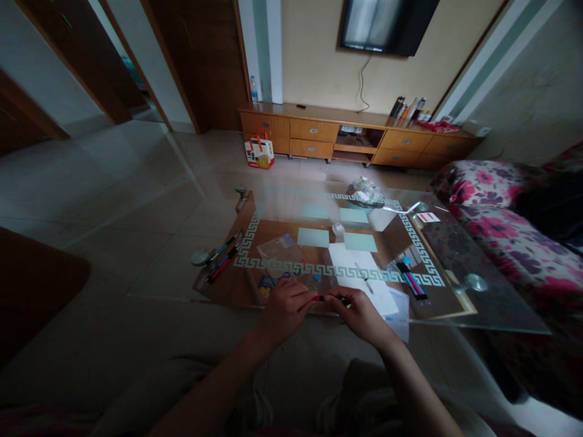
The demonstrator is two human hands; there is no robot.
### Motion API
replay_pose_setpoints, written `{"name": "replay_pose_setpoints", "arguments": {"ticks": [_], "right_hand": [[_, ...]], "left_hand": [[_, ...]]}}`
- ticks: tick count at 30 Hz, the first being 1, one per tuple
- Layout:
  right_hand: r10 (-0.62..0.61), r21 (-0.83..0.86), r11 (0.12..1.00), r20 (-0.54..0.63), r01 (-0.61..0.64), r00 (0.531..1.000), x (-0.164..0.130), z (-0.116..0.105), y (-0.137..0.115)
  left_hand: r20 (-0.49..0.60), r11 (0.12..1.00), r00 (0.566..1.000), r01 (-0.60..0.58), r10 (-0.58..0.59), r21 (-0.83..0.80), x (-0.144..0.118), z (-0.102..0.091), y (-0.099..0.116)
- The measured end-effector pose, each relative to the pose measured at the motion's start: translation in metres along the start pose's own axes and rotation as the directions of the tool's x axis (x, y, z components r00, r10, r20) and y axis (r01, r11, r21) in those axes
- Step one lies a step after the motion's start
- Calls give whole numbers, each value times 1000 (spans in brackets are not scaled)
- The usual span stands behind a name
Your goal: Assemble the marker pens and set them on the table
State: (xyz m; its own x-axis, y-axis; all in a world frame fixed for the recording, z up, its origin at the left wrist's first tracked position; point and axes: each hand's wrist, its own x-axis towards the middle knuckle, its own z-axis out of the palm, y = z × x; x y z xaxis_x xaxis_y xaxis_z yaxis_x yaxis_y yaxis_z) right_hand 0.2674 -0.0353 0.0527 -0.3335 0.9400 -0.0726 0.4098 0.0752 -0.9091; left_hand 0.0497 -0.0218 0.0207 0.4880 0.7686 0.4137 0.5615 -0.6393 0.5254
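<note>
Head view: both hands (285, 308) apparently pinch pen (321, 298).

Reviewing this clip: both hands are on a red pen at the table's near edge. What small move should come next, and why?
Probably pull the hands apart to uncap it. The left hand and right hand pinch opposite ends of the red pen, level over the glass table, with white paper just beyond.

Red pen (321, 298) mostly covered by left hand (285, 309) and right hand (359, 312); only a short stretch between the fingers is seen. Each grip is taken as closed on it, fingertips hidden. Forearms are cut off by the lower edge. Small items under the desk (455, 255) glass near the left hand are too dim to be told. Television (387, 24) is cropped at the top
</note>
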Motion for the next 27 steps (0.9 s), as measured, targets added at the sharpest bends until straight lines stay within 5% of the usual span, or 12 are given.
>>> {"name": "replay_pose_setpoints", "arguments": {"ticks": [8,13,16,18,21,24,27], "right_hand": [[25,-60,998,-45,-28,999,2,8,8],[18,-72,997,-27,-20,999,4,9,9],[25,-200,978,-173,-60,985,4,4,13],[19,-384,909,-355,-164,935,4,0,19],[100,-556,694,-556,-458,825,2,-1,32],[252,-598,517,-578,-613,776,-1,2,43],[350,-637,449,-520,-626,780,-2,4,49]], "left_hand": [[132,971,973,207,-191,-119,2,4,2],[169,970,968,210,-187,-127,2,1,7],[135,972,970,217,-204,-91,2,0,7],[109,969,970,227,-217,-92,2,0,5],[99,965,970,234,-223,-117,3,2,3],[102,961,967,244,-232,-130,3,3,4],[97,959,967,248,-237,-135,4,3,4]]}}
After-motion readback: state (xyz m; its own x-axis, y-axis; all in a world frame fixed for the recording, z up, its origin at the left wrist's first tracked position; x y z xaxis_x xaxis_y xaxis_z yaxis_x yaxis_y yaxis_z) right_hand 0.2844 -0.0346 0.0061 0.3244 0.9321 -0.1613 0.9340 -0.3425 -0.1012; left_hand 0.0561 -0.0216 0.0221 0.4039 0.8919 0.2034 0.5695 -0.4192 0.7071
